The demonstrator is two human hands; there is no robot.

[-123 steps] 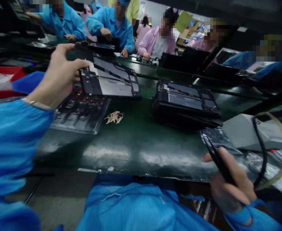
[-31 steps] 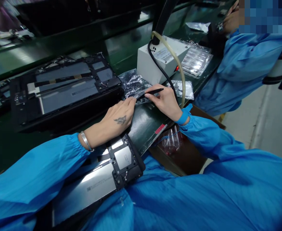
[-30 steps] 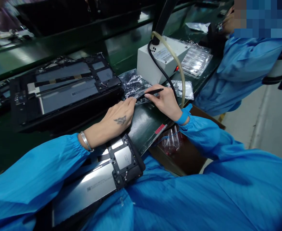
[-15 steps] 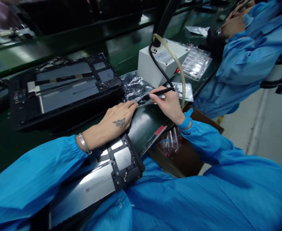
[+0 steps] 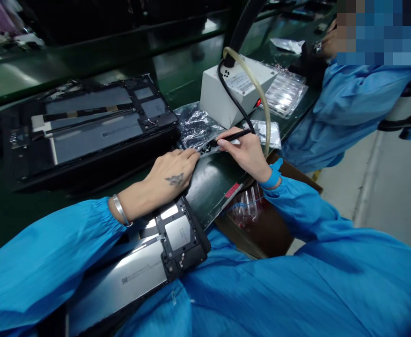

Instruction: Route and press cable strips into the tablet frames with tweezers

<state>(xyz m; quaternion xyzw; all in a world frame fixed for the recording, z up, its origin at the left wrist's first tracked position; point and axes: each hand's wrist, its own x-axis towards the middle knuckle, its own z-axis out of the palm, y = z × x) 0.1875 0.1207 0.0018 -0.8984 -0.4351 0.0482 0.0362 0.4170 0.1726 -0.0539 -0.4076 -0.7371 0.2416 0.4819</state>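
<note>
In my right hand (image 5: 245, 154) is a slim black vacuum pen (image 5: 239, 135), pinched between thumb and fingers, with its tip end low over small black parts (image 5: 207, 146) on clear plastic. My left hand (image 5: 173, 174) lies palm down, fingers together, and its fingertips press the near edge of the clear plastic bag (image 5: 195, 127). What the thumb does is hidden. Beneath my left wrist an opened tablet housing (image 5: 178, 233) with a silver battery lies tilted at the table's edge, partly covered by my sleeve.
A stack of opened tablet housings (image 5: 96, 135) stands at the left. Behind my right hand sits a white box unit (image 5: 231, 89) with a lit red switch and a pale tube (image 5: 266, 100). Clear trays (image 5: 286, 91) lie beyond it. A carton (image 5: 261, 229) is below; a co-worker's blue sleeve (image 5: 346, 98) is at right.
Both hands stay almost where they were, the right still gripping the vacuum pen at the bag. The view has shifted slightly, and the co-worker's arm sits a little differently.
</note>
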